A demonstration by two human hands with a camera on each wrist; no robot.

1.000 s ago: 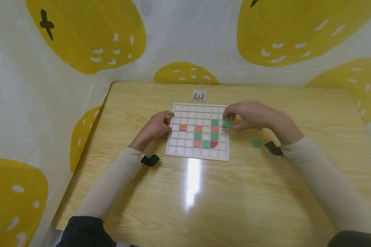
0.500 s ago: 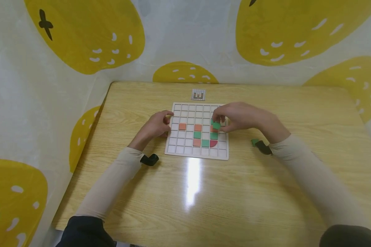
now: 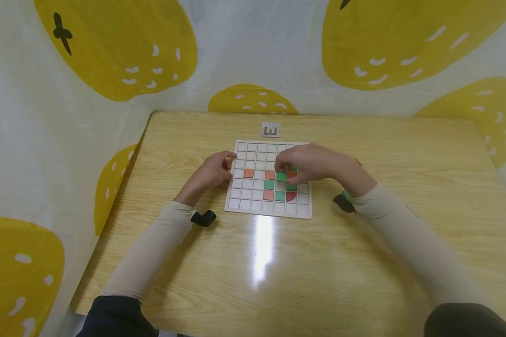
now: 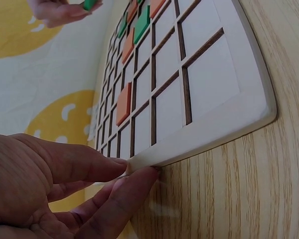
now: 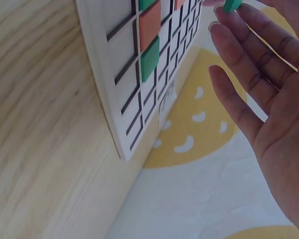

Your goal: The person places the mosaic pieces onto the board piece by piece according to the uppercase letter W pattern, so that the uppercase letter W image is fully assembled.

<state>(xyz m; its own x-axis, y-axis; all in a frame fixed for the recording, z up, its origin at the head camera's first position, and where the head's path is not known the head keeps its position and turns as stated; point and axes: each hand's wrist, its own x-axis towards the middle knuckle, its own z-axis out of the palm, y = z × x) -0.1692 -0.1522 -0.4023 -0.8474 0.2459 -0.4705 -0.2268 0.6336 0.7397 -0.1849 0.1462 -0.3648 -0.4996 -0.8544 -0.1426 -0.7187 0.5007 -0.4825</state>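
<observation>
In the head view, a pale grid board [image 3: 245, 194] lies on the table, with several green and orange square tiles and one red quarter-round tile [image 3: 291, 196] in its cells. My left hand [image 3: 214, 169] holds the board's left edge; the left wrist view shows thumb and fingertips against the rim [image 4: 209, 142]. Above the board, my right hand [image 3: 309, 161] pinches a green tile [image 3: 280, 177] between thumb and fingers. That tile hovers right of an orange tile [image 3: 270, 174]. The right hand partly covers the tiles in the right column.
Behind the board lies a small pattern card [image 3: 271, 129]. A loose green tile [image 3: 346, 195] shows partly beside the right wrist, and a reddish-orange piece [image 3: 358, 161] peeks out behind it. Black strap ends [image 3: 204, 218] hang from the wrists. A patterned cloth [image 3: 261, 56] encloses the table's back and left.
The right hand has carried the green tile leftward, from the board's right edge to over its middle columns. The left hand stays on the board's left edge.
</observation>
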